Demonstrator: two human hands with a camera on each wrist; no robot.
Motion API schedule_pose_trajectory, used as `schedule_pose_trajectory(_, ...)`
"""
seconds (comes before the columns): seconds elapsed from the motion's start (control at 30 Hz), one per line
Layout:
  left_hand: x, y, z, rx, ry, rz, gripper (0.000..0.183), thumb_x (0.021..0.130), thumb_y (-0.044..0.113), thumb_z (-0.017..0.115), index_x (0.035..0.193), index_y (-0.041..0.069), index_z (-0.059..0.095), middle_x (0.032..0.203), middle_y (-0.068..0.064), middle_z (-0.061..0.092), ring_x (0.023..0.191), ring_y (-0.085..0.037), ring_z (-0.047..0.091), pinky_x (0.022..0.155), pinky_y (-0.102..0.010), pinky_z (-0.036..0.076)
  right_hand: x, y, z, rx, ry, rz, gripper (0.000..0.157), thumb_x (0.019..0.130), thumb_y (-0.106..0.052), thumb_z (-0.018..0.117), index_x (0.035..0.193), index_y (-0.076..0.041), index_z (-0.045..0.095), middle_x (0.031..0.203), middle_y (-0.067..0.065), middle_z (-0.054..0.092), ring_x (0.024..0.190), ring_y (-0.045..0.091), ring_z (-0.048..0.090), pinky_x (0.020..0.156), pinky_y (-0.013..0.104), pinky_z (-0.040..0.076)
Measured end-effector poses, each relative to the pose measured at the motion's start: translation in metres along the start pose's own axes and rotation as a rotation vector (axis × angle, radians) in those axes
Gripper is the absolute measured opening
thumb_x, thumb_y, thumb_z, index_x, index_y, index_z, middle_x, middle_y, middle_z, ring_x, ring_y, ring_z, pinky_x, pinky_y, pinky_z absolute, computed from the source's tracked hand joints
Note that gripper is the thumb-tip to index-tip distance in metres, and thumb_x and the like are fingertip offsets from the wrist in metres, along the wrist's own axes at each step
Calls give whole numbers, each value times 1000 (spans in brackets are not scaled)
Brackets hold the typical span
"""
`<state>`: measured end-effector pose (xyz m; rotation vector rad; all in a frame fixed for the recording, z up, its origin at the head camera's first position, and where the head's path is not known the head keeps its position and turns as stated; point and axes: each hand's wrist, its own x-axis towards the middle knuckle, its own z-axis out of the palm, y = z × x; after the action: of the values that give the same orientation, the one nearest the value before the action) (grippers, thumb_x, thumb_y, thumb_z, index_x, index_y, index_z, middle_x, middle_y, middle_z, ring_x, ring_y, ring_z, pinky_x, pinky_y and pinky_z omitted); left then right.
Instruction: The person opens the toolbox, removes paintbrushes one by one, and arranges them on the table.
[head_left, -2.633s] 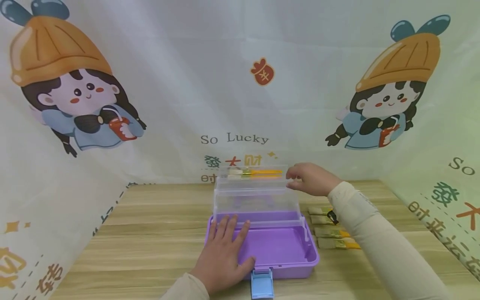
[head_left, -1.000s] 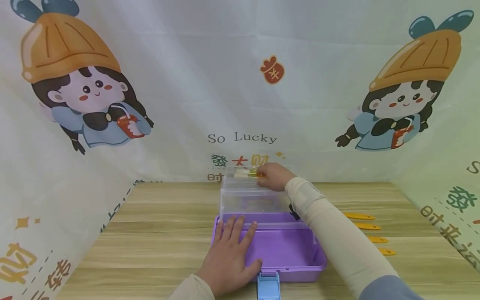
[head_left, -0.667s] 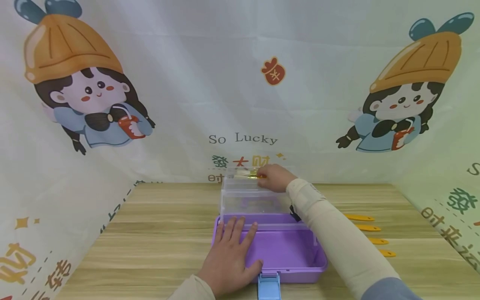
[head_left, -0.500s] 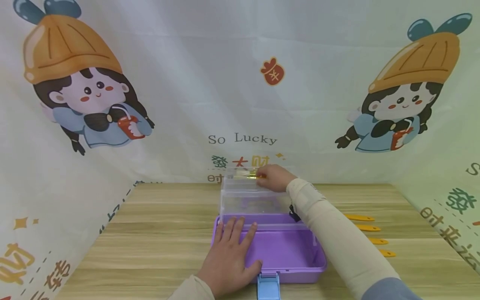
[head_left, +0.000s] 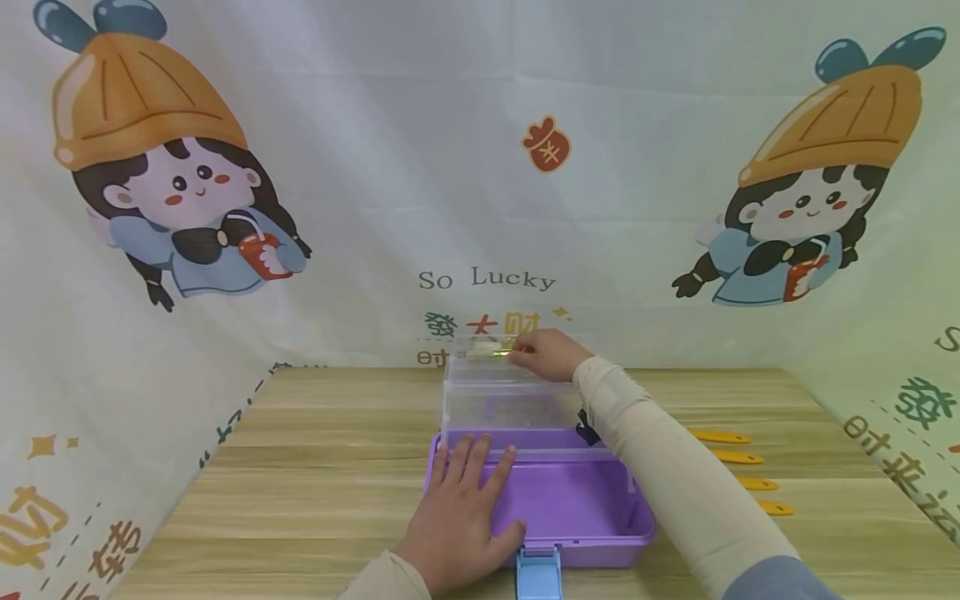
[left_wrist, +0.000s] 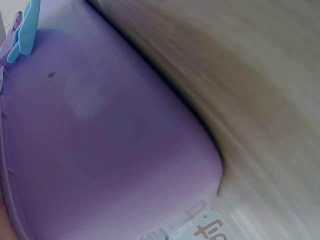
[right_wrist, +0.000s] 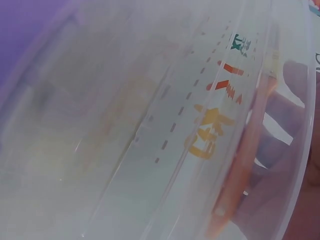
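Observation:
A purple plastic box (head_left: 592,552) stands open on the table, with a clear tray (head_left: 517,406) raised at its back. Pale-bristled paintbrushes (head_left: 483,350) with orange handles lie in the tray's top compartment. My right hand (head_left: 551,356) reaches into that compartment and pinches a paintbrush near its metal collar. Through the clear plastic in the right wrist view, curled fingers (right_wrist: 282,130) show beside an orange brush handle (right_wrist: 245,160). My left hand (head_left: 459,517) rests spread over the box's left front rim. The left wrist view shows mostly the box's outer wall (left_wrist: 100,130).
Several orange brush handles (head_left: 720,436) lie on the table to the right, their bristle ends hidden by the right forearm. A light blue latch (head_left: 538,575) hangs at the box's front. A printed cloth (head_left: 360,208) closes off the back and sides.
Since the earliest frame my right hand has moved left, from beside the tray onto the paintbrushes in it. During the last half second its fingertips shift slightly left. The left hand stays put.

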<state>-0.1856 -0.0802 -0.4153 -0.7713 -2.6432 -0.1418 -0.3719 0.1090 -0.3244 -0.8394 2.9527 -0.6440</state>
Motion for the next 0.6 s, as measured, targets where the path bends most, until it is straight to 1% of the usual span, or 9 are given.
schedule_pose_trajectory(0.17, 0, 0, 0, -2, -19, -7, 78, 90, 60, 50, 154, 17, 38, 154, -20, 34, 143, -40, 27, 113, -63, 18, 0, 0, 1, 23, 22, 24, 26, 101, -29, 56, 110, -10, 72, 106, 6, 72, 98, 23, 66, 88, 42, 52)
schedule_pose_trajectory(0.23, 0, 0, 0, 1, -22, -8, 78, 91, 60, 49, 155, 17, 38, 154, -20, 33, 143, -39, 27, 113, -63, 18, 0, 0, 1, 28, 37, 25, 25, 100, -28, 57, 109, -9, 73, 107, 7, 72, 98, 24, 66, 88, 42, 52)
schedule_pose_trajectory(0.33, 0, 0, 0, 5, -21, -6, 78, 91, 61, 49, 155, 17, 38, 154, -19, 33, 143, -39, 27, 113, -63, 19, 1, 2, 1, 35, 56, 27, 22, 99, -26, 60, 105, -10, 73, 106, 7, 72, 96, 23, 67, 86, 40, 53)
schedule_pose_trajectory(0.47, 0, 0, 0, 11, -17, -2, 79, 91, 61, 49, 155, 16, 38, 154, -20, 33, 143, -39, 27, 113, -63, 19, 1, 4, 1, 49, 65, 34, 17, 97, -24, 63, 102, -10, 72, 99, 5, 71, 88, 20, 65, 79, 37, 53)
schedule_pose_trajectory(0.53, 0, 0, 0, 14, -17, -1, 79, 91, 61, 48, 155, 16, 38, 154, -20, 33, 143, -40, 27, 113, -63, 19, 1, 5, 1, 61, 67, 37, 17, 96, -23, 64, 105, -9, 70, 96, 5, 70, 85, 19, 64, 77, 36, 53)
schedule_pose_trajectory(0.6, 0, 0, 0, 13, -17, 0, 79, 91, 61, 48, 155, 16, 37, 154, -20, 33, 143, -40, 27, 113, -63, 19, 0, 6, 1, 72, 68, 34, 21, 96, -22, 66, 111, -8, 68, 96, 5, 68, 85, 19, 63, 77, 36, 53)
